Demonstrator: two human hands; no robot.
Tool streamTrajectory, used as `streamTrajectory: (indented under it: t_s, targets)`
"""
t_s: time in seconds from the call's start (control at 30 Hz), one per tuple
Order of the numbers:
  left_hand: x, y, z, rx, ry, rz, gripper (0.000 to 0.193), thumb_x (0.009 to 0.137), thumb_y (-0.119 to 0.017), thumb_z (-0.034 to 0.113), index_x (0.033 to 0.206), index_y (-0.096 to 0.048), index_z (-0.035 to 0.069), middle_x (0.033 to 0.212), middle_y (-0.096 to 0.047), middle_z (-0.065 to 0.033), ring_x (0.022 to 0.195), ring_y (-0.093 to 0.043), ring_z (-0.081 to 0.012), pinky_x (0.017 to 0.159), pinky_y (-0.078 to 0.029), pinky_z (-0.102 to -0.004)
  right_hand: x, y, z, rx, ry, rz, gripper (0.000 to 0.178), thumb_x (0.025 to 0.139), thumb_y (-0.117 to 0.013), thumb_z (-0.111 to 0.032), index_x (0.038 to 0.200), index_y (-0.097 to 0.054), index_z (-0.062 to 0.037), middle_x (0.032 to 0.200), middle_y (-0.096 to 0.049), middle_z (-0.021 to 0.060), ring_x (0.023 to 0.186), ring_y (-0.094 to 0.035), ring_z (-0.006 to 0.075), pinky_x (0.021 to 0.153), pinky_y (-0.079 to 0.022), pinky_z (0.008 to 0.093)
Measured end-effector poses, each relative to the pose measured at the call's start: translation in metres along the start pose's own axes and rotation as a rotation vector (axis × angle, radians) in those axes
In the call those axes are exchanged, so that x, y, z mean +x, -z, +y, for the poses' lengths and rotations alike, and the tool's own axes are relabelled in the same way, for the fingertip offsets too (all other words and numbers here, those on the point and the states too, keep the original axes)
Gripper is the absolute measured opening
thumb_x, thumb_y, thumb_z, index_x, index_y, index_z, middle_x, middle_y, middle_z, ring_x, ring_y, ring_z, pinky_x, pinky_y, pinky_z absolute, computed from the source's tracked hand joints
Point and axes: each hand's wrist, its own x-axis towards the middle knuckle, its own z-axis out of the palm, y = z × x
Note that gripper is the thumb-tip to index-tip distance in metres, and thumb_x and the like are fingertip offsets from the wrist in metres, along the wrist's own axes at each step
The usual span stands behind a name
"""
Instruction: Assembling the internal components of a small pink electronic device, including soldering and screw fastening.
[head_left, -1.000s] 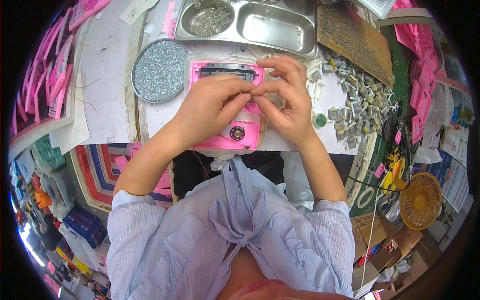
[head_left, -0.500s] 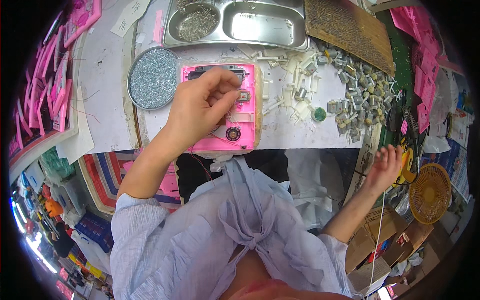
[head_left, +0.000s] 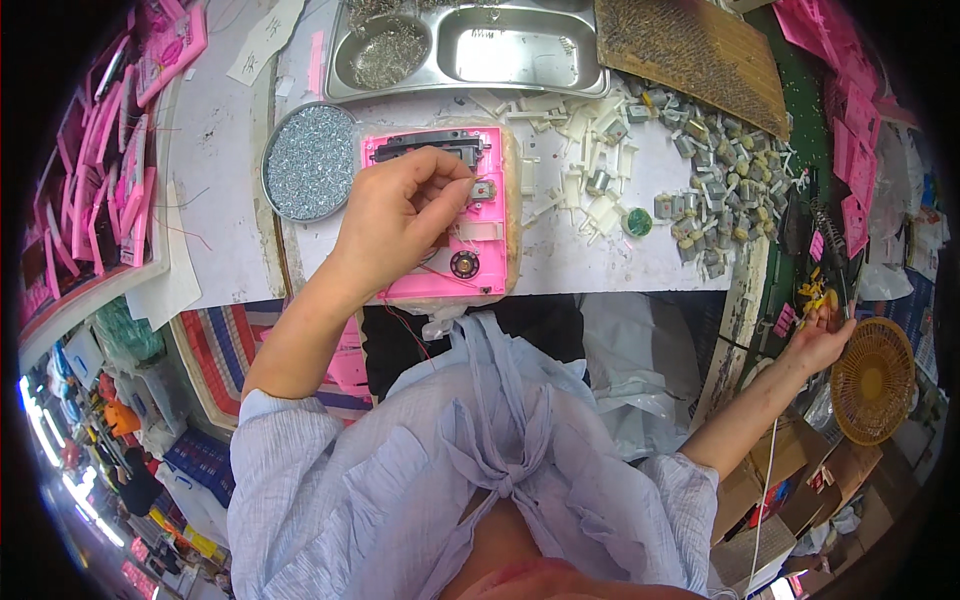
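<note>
Pink plastic is what I'm working on: the shell [head_left: 440,215] lies flat on the bench [head_left: 620,265] straight ahead of me, its inside facing up. My left hand [head_left: 400,215] rests on the shell's left half, fingers curled, thumb and forefinger pinched on something small beside the silver motor [head_left: 482,190] seated near the shell's top. What I pinch is too small to tell; it may be a thin wire. A round black speaker [head_left: 463,264] sits lower in the shell.

My right hand [head_left: 822,335] is far right of the shell, past the bench edge, reaching into yellow bits [head_left: 812,292] near a woven basket [head_left: 872,378]. Whether it grips anything I cannot tell.

Left of the shell is a round tin of screws [head_left: 310,162]; above it, a steel tray [head_left: 470,48]; right of it, white parts [head_left: 590,185] and loose motors [head_left: 715,205].

I judge this as the wiring step. Next calls for a steady left pinch while the right brings its piece back.
</note>
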Motion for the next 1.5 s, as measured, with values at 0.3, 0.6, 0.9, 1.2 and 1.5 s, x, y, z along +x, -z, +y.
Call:
streamTrajectory:
  t_s: [0.3,0.6,0.9,1.2,1.5]
  targets:
    - [-0.005,0.004,0.002,-0.047,0.075,-0.05,0.007,0.098,-0.067,0.005,0.1,-0.066,-0.001,0.08,-0.067,-0.0002,0.067,-0.062,-0.0046,0.061,-0.051,-0.0213,-0.031,0.093,-0.01,0.577,-0.064,-0.377,0.033,0.105,-0.057,-0.03,0.121,-0.063,-0.0021,0.112,-0.065,0.0177,0.077,-0.059,0.0236,0.066,-0.052,0.0309]
    - [-0.005,-0.005,-0.004,0.018,-0.105,0.024,0.007,0.095,-0.07,0.005,0.097,-0.068,-0.002,0.077,-0.068,0.0001,0.063,-0.061,-0.0038,0.056,-0.049,-0.0216,-0.279,-0.16,0.014,-0.01,0.196,-1.288,0.048,0.083,-0.078,0.003,0.127,-0.059,0.0003,0.112,-0.066,0.0128,0.096,-0.069,0.0207,0.084,-0.056,0.033]
    - [-0.007,-0.001,-0.012,-0.164,-0.001,-0.006,0.008,0.094,-0.07,0.005,0.099,-0.07,-0.002,0.076,-0.068,-0.0026,0.062,-0.062,-0.0052,0.056,-0.05,-0.0226,-0.314,-0.201,0.022,0.117,-0.07,-1.264,0.045,0.083,-0.07,0.01,0.126,-0.06,-0.0016,0.113,-0.062,0.0088,0.091,-0.065,0.0139,0.083,-0.053,0.0277]
    - [-0.007,-0.001,-0.007,-0.01,-0.091,0.087,0.007,0.086,-0.076,0.007,0.09,-0.071,0.004,0.088,-0.066,-0.0075,0.068,-0.061,-0.0146,0.06,-0.049,-0.0299,-0.307,-0.193,0.032,0.063,0.212,-1.236,0.04,0.085,-0.071,0.006,0.123,-0.061,-0.0027,0.101,-0.063,0.0077,0.085,-0.063,0.0146,0.079,-0.051,0.0274]
    - [0.002,-0.012,-0.02,0.461,-0.484,0.197,0.015,0.07,-0.079,0.009,0.082,-0.071,0.009,0.099,-0.058,-0.0068,0.092,-0.051,-0.0283,0.081,-0.04,-0.0406,-0.253,-0.111,0.011,0.2,-0.116,-1.169,0.046,0.093,-0.078,-0.023,0.123,-0.053,0.0026,0.093,-0.065,0.0123,0.081,-0.064,0.0162,0.074,-0.051,0.027]
